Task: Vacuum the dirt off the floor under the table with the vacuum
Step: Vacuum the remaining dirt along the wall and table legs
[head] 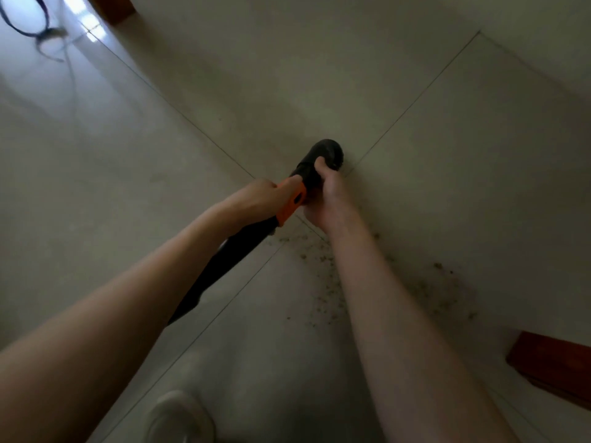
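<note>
both bare arms reach down over the floor (447, 148), big pale glossy tiles split by thin dark grout lines. the vacuum (297, 199) is a slim black tube with a matte orange plastic band, slanting away from the person to a rounded dark end near where the grout lines cross. the left hand (259, 196) wraps the orange part; the right hand (323, 190) grips the black barrel just ahead, so both are clamped on it, close together. the dirt (323, 260) lies as gritty brown specks under and beside the right forearm. the tube's near end is hidden behind the left arm. two reddish wooden legs (556, 366) are cut off at the edges. a blurred dark cord (38, 33) loops at top left, and a pale shoe (179, 417) is half out of view.
</note>
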Available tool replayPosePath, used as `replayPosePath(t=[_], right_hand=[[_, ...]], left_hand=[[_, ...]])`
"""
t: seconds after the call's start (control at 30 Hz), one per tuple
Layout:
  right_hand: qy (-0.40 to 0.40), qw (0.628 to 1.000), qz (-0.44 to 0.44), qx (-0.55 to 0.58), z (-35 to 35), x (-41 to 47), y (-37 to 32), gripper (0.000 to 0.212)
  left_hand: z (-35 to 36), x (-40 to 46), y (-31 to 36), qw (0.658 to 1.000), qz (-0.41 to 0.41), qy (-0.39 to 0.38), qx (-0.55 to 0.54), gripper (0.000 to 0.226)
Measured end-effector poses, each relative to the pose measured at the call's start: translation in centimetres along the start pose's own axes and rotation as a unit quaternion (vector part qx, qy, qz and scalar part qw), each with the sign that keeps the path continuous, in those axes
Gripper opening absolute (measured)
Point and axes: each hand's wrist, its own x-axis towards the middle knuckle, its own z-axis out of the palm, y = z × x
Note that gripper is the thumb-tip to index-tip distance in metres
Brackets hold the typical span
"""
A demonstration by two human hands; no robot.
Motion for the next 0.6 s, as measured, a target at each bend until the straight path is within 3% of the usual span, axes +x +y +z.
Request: replayPosePath(t=[0.33, 0.47, 0.6], right_hand=[[-0.06, 0.984, 0.055, -0.157, 3.0, -2.4, 8.0, 0.02], [-0.019, 0.989, 0.045, -0.136, 3.9, -2.5, 10.1, 0.037], [-0.034, 0.991, 0.055, -0.114, 5.2, -3.5, 11.6, 0.041]], left_hand=[[-3.2, -4.5, -8.3, 0.996, -0.047, 0.055, 0.045, 0.039], [-4.2, -5.8, -10.5, 0.995, -0.04, 0.048, 0.073, 0.038], [-5.8, -6.5, -12.2, 0.996, -0.053, 0.04, 0.054, 0.034]])
